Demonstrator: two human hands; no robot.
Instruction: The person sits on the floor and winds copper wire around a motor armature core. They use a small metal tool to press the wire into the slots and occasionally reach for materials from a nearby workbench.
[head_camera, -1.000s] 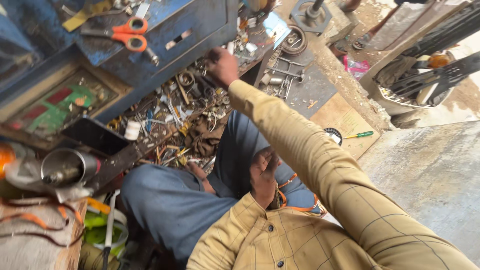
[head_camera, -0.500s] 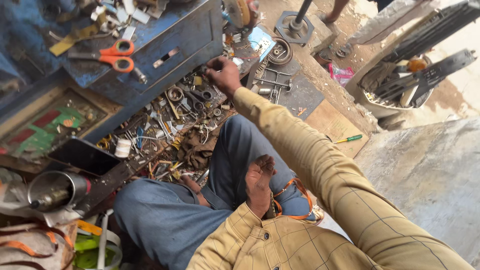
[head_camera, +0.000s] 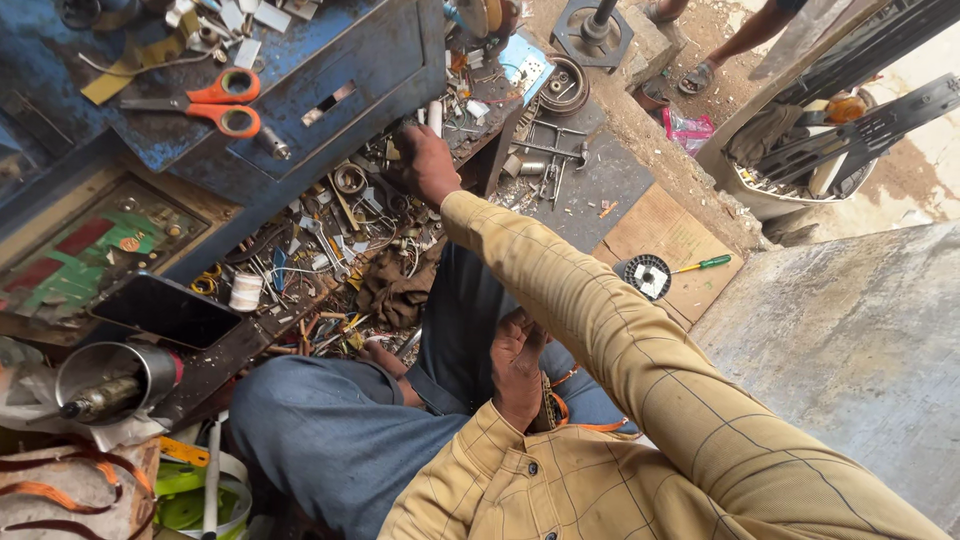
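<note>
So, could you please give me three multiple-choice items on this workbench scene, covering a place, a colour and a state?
1. Where do the orange-handled metal scissors lie?
A. On the flat brown cardboard sheet
B. On top of the scuffed blue metal box
C. On the person's lap

2. What colour is the handle of the small screwdriver on the flat brown cardboard sheet?
A. Red
B. Black
C. Green

3. What is the person's right hand doing?
A. Reaching out into the heap of small metal parts
B. Resting on the lap
C. Gripping the scissors

Answers: 1 B, the scissors rest on the box's top face. 2 C, the handle shows bright green against the cardboard. 3 A, the yellow-sleeved arm stretches out and the hand sits at the heap's edge.
</note>
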